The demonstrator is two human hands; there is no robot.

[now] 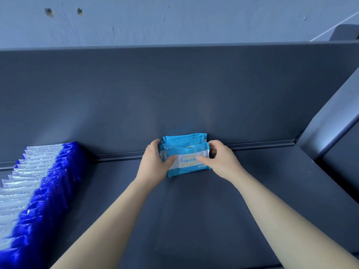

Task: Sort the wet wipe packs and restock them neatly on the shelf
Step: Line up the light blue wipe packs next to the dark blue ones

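Note:
A small stack of light blue and white wet wipe packs (186, 150) stands upright against the back panel of the dark grey shelf (194, 210). My left hand (153, 164) grips the stack's left end, thumb across the front pack. My right hand (221, 160) grips the right end, thumb on the front pack's white label. Between the two hands the packs are squeezed together. A long row of dark blue and white wipe packs (38, 183) stands along the shelf's left side, running toward me.
The shelf's tall back panel (174, 94) rises behind the packs, and a side wall (330, 121) closes the right end. Bare shelf floor lies between the two groups of packs and in front of my hands.

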